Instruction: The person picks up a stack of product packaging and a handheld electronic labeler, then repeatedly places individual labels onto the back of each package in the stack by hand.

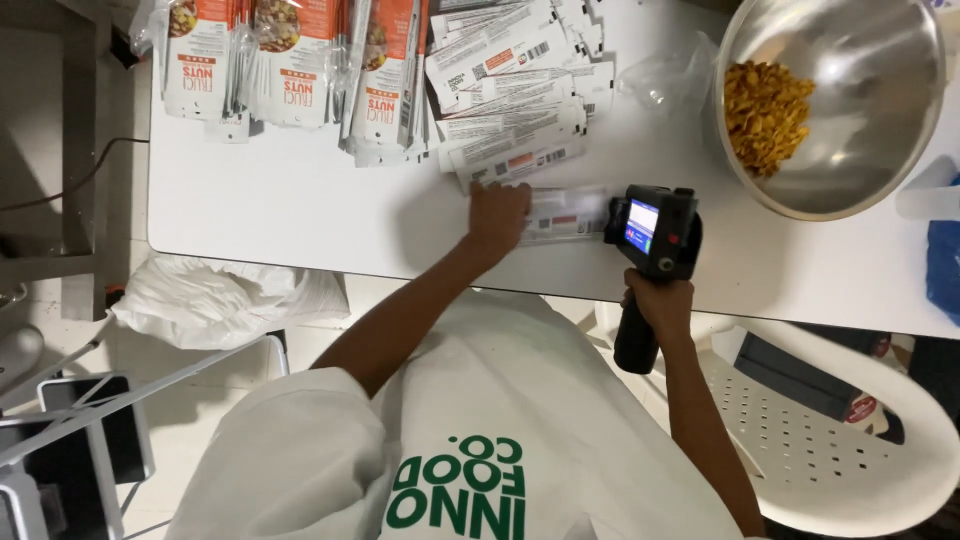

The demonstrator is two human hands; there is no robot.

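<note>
My left hand [497, 213] presses flat on the left end of a white printed pouch [565, 213] lying on the white table [300, 200]. My right hand [658, 303] grips the black handle of a handheld printer gun [652, 235] with a small lit screen. Its head sits against the right end of the pouch. A fanned pile of similar white pouches [515, 90] lies just beyond my left hand.
Stacks of orange-and-white pouches [290, 60] line the table's far left. A steel bowl [880, 110] holding yellow snack pieces [765, 115] stands at the right. A white plastic chair [850, 440] is under me; a white bag [220, 300] hangs at the table's left edge.
</note>
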